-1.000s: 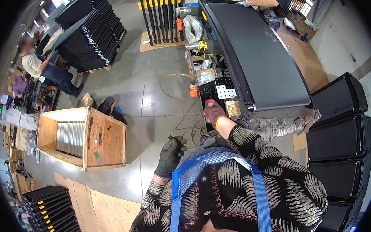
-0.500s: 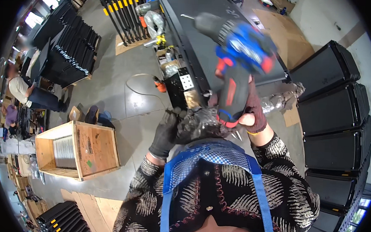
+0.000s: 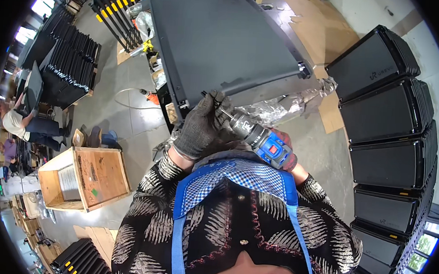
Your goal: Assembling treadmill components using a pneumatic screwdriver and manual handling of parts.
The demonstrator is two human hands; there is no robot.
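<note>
Centre of frame: the left hand (image 3: 200,128), in a grey knit glove, sits closed at the lower-left corner of the big dark flat panel (image 3: 224,43), fingers curled round the tip end of the drill bit (image 3: 224,112) and what looks like a screw, too small to tell for sure. The right hand (image 3: 285,153), red-palmed glove, is wrapped shut round the blue-and-grey cordless drill (image 3: 259,139), mostly hidden behind the tool body, w/ the chuck pointing up-left toward the panel corner. Drill judged moderately heavy, rigid, weight toward the battery end; best held by the pistol handle as now, w/ the other hand steadying near the bit, never on the spinning chuck. Knit glove close to a turning bit could snag, so fingers should sit back from the tip. Panel looks stiff, large & heavy, w/ metal edge trim, prob. awkward for one person; take it by the edges, not the face. It rests on a low desk-like stand (image 3: 169,102), partly hidden. Crumpled silver foil wrap (image 3: 280,105) lies just right of the hands, soft & light. Right of frame: stack of black speaker cabinets (image 3: 389,121). Lower left: open wooden crate (image 3: 86,177) on the floor. Far left: another person (image 3: 21,124) crouches, well apart.
</note>
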